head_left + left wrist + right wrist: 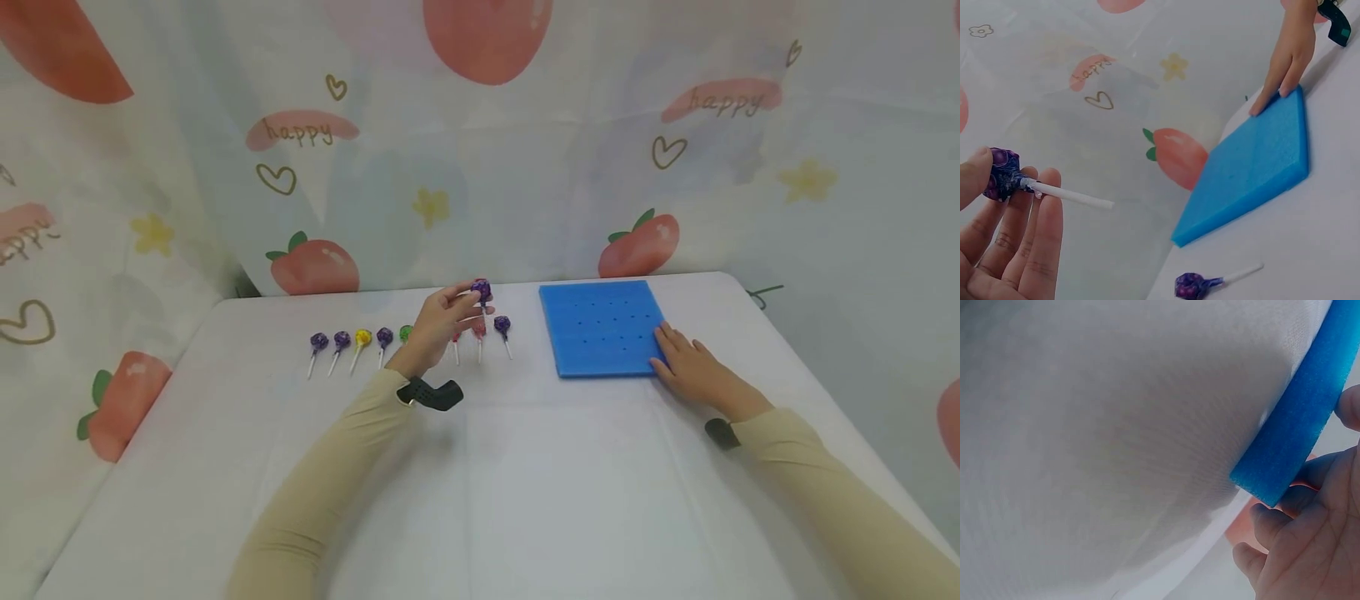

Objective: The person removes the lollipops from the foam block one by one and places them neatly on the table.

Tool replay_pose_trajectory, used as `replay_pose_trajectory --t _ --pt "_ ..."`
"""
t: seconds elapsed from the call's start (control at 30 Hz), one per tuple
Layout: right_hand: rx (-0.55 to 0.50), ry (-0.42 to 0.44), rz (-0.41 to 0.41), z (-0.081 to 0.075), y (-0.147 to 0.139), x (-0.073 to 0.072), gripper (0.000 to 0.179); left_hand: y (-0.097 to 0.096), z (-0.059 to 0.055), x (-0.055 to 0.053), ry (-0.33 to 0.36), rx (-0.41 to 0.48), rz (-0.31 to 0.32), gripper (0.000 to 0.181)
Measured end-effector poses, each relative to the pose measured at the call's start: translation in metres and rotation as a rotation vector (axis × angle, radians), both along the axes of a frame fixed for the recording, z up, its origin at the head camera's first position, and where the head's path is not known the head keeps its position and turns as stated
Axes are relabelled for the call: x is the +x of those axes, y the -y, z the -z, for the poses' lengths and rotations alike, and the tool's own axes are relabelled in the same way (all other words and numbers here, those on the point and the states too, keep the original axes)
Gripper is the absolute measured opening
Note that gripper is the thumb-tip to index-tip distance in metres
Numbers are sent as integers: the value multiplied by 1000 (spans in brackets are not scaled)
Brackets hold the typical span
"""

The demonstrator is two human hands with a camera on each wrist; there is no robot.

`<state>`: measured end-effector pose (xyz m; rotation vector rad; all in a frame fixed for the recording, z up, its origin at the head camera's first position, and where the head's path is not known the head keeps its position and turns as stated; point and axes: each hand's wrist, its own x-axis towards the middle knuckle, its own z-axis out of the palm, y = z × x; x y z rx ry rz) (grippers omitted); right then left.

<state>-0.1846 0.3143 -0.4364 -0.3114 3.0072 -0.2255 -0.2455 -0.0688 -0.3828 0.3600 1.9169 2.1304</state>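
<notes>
Between thumb and fingers, my left hand (437, 323) pinches a purple-wrapped lollipop (481, 290) by its candy head, above the table. In the left wrist view the white stick of this lollipop (1005, 175) points to the right. My right hand (693, 371) rests at the right edge of a blue foam board (600, 360), its fingers extended along the side. Small holes in rows dot the top of the board. Seen from the right wrist, fingertips (1270, 525) lie beside the board's corner.
On the white table (480, 500) several lollipops lie in a row, among them a yellow one (363, 337) at left and a purple one (502, 325) at the right end. My left forearm and hand hide part of the row. A printed curtain (525, 183) hangs behind.
</notes>
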Motion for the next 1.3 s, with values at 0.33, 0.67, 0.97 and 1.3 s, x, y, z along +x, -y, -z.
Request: replay_pose_trajectory --t 0.33,0.67,0.97,1.3 --pt "9 3 -1 -1 0 -1 68 64 -5 11 41 -17 -143 47" --pt "3 11 1 -2 0 -1 67 125 -4 20 49 40 -185 57" --pt "-4 7 -6 -1 0 0 67 173 -9 29 147 111 -247 66" --pt "3 -6 -18 0 1 0 65 219 2 29 194 130 -336 68"
